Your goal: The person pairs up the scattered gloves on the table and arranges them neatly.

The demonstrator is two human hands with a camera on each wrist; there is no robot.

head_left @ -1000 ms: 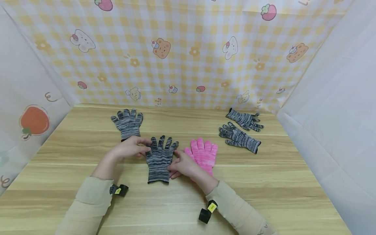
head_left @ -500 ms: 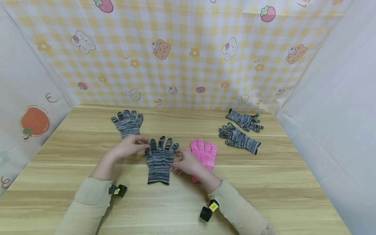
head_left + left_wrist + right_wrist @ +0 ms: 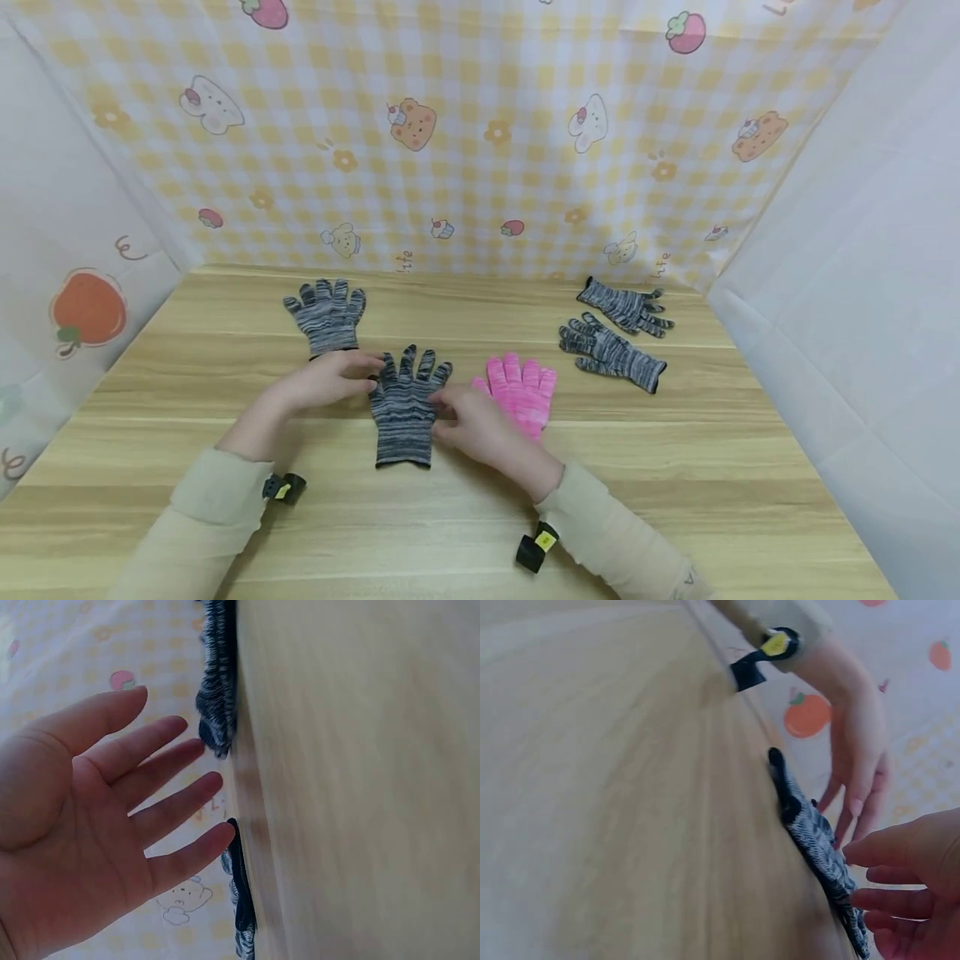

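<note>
A black-and-grey knitted glove (image 3: pixel 405 412) lies flat at the middle of the table, fingers spread away from me and cuff toward me. My left hand (image 3: pixel 322 383) is at its left edge; in the left wrist view the thumb and fingers (image 3: pixel 165 772) are apart and extended, with nothing in them. On the glove's right edge rest the fingertips of my right hand (image 3: pixel 480 425), loosely bent, as the right wrist view also shows beside the glove (image 3: pixel 810 840). A pink glove (image 3: pixel 521 396) lies to the right, its cuff hidden behind my right hand and forearm.
Another grey glove (image 3: pixel 330 317) lies behind my left hand, its cuff partly covered. Two more grey gloves, one nearer (image 3: pixel 615 354) and one farther (image 3: pixel 626 306), lie slanted at the back right. A checked cloth (image 3: pixel 480 167) hangs behind the wooden table (image 3: pixel 420 542).
My right hand has moved left onto the middle glove's edge, and that glove has shifted slightly left. My left forearm has swung a little left. The other gloves stay put.
</note>
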